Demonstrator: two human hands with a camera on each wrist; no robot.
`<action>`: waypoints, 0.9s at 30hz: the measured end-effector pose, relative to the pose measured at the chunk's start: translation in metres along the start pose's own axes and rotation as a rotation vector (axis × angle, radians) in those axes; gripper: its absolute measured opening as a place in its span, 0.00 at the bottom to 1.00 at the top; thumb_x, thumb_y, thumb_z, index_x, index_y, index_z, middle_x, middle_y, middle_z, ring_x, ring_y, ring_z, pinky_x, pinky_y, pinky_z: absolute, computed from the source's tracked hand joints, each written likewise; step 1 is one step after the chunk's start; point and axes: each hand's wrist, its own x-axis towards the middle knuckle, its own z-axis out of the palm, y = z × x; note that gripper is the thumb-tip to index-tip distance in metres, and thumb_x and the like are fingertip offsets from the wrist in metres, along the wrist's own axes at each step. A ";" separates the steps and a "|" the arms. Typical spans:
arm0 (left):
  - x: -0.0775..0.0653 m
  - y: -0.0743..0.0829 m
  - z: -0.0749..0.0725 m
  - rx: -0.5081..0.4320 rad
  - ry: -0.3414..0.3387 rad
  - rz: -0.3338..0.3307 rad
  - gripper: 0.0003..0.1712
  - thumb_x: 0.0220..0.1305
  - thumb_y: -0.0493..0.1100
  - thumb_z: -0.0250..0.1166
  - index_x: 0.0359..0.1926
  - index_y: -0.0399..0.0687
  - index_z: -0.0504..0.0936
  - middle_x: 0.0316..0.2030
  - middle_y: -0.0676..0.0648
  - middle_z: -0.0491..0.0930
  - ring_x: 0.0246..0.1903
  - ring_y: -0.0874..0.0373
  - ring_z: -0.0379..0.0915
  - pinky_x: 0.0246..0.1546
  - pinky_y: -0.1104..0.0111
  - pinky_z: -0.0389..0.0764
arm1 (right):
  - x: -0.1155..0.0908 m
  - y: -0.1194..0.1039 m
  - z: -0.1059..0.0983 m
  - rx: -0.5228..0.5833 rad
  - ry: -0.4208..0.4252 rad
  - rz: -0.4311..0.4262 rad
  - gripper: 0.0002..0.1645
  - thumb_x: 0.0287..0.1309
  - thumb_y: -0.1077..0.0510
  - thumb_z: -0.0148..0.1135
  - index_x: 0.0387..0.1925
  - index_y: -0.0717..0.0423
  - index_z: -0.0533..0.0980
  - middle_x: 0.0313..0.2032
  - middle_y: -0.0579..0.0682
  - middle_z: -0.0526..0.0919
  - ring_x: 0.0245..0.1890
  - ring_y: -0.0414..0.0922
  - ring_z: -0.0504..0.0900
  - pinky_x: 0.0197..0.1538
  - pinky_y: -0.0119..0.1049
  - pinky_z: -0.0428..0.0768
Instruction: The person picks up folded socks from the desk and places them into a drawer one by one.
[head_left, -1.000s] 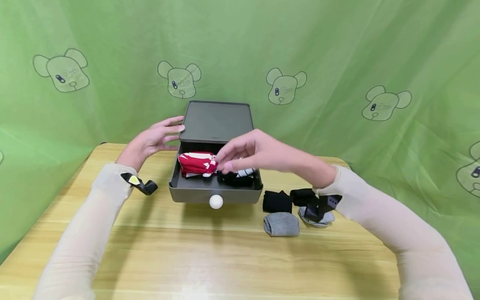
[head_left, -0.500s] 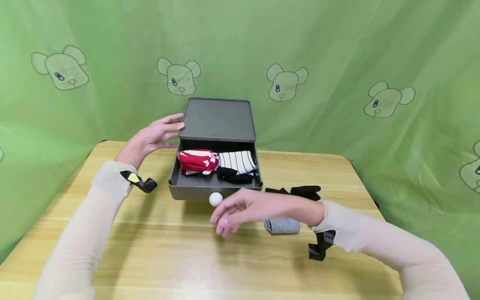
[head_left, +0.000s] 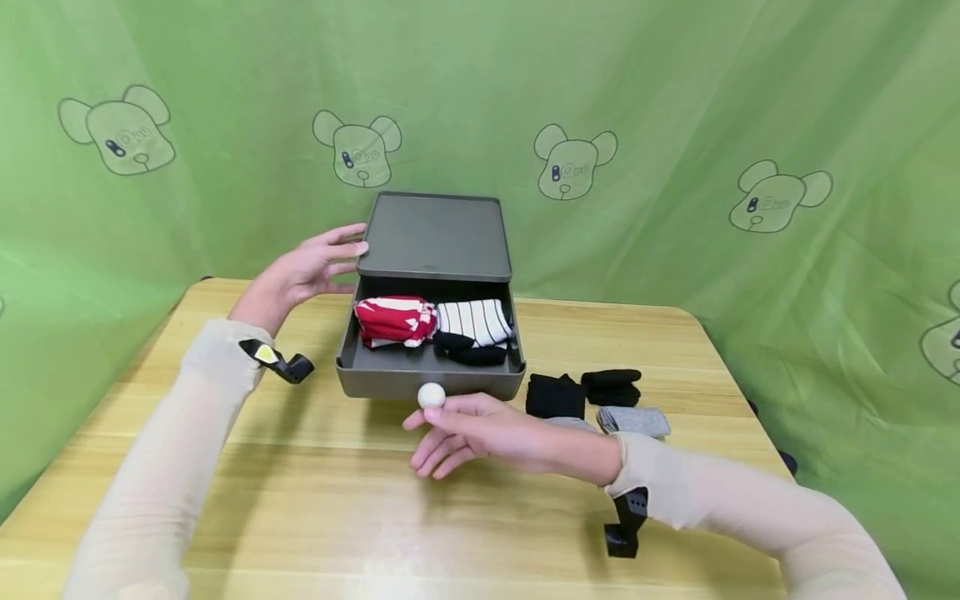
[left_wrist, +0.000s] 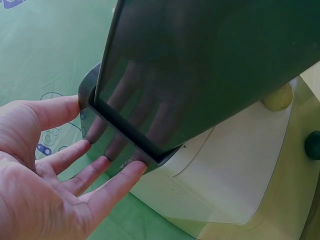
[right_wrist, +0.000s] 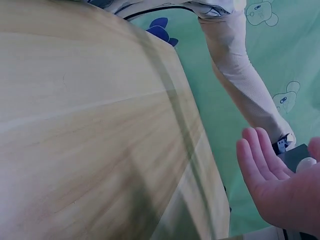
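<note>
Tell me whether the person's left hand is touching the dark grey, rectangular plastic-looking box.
Touching: the left wrist view shows the left hand with its fingers meeting the box at its edge.

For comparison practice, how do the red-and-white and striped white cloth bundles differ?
The red-and-white cloth bundle has broad white patches; the striped white cloth bundle has thin dark lines. The red bundle lies left, the striped one right. Both lie in the grey drawer.

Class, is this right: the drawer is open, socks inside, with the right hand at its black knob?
The colour is wrong: the head view shows a white knob. The drawer is open, socks inside, with the right hand at the knob.
</note>
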 end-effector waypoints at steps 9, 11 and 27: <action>0.001 -0.001 0.001 0.003 0.007 0.005 0.40 0.78 0.43 0.55 0.82 0.58 0.46 0.82 0.44 0.41 0.81 0.41 0.39 0.78 0.40 0.51 | 0.003 0.003 0.002 0.064 0.036 -0.050 0.31 0.80 0.47 0.46 0.63 0.72 0.71 0.40 0.49 0.90 0.43 0.44 0.89 0.52 0.42 0.88; 0.001 -0.001 0.000 -0.001 0.010 0.005 0.40 0.78 0.43 0.55 0.82 0.57 0.46 0.82 0.43 0.42 0.81 0.41 0.39 0.78 0.39 0.51 | 0.004 0.002 0.003 0.064 0.045 -0.054 0.31 0.79 0.47 0.46 0.63 0.73 0.71 0.40 0.49 0.90 0.43 0.44 0.89 0.52 0.41 0.88; -0.001 -0.002 0.000 0.008 -0.002 0.015 0.41 0.77 0.44 0.55 0.82 0.58 0.46 0.83 0.44 0.40 0.80 0.40 0.40 0.78 0.39 0.52 | 0.022 -0.011 -0.002 0.036 0.198 -0.043 0.29 0.77 0.47 0.49 0.55 0.71 0.76 0.34 0.49 0.89 0.36 0.44 0.89 0.48 0.38 0.89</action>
